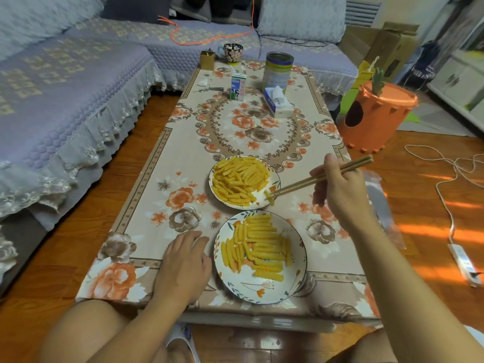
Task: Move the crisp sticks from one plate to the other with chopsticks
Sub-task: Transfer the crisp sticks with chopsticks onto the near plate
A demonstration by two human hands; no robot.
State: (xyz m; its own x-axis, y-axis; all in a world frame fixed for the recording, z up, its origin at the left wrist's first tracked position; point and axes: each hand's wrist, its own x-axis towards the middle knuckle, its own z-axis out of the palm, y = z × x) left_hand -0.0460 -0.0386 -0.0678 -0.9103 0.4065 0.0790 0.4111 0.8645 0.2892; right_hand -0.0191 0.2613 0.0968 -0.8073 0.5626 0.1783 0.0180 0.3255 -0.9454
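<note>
Head view looks down on a low table [146, 195] under a glossy floral cloth of orange and brown roses. Near the table's front edge the left hand [184, 260] lies flat on the cloth, fingers relaxed and grasping nothing, just beside the left rim of the near plate [262, 292], a round white dish with painted leaves and flowers. On it lie ridged yellow crisp sticks [259, 247], most in neat rows with their long axes running left to right, a few at the left side pointing toward the table's far edge. Behind it, toward the table's middle, the far plate [273, 179] holds a loose heap of more sticks [239, 179] pointing in mixed directions. At this plate's front right rim a single crisp stick [269, 198] is pinched between the tips of the chopsticks [322, 176], tilted, its long axis running from upper left down to lower right. The wooden chopsticks slant up to the right, where the right hand [340, 189] clenches them with curled fingers above the table's right edge. Toward the table's far edge stand a milk carton [238, 87], a metal tin [278, 72] and a soft tissue pack [278, 103].
</note>
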